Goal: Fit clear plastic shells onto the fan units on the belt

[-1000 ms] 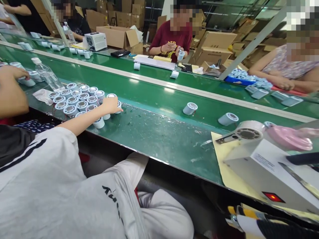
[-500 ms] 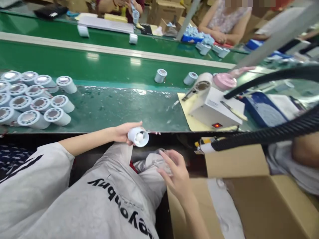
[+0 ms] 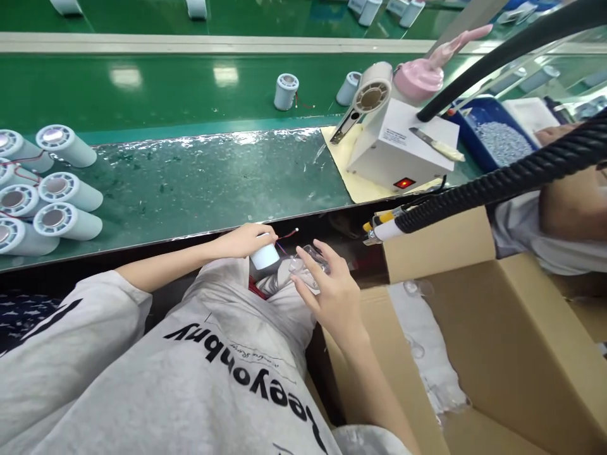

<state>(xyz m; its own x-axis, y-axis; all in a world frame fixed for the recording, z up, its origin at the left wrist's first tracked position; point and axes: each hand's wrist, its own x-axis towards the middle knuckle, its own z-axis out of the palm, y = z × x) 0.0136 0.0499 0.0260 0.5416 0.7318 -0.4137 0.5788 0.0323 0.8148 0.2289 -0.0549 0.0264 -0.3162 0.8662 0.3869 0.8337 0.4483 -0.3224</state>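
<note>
My left hand [image 3: 253, 239] is closed around a light blue cylindrical housing [image 3: 266, 256] just off the bench edge, above my lap. Thin wires with a small white connector [image 3: 296, 230] stick out from it on the right. In my right hand [image 3: 334, 287] a clear plastic cup-like piece [image 3: 303, 270] sits between thumb and fingers, a short way from the housing. Its outline is partly hidden by the fingers.
Several similar housings [image 3: 69, 218] stand on the bench [image 3: 190, 183] at left. A white box with a lit red switch [image 3: 404, 183] carries a tape roll [image 3: 372, 96]. A black hose [image 3: 474, 196] crosses above an open carton [image 3: 502, 354]; a co-worker's arm [image 3: 569, 208] is at right.
My left hand has turned the housing over, so its open end no longer faces me and its wires show. The clear piece has come up slightly with my right hand. The view has tilted down.
</note>
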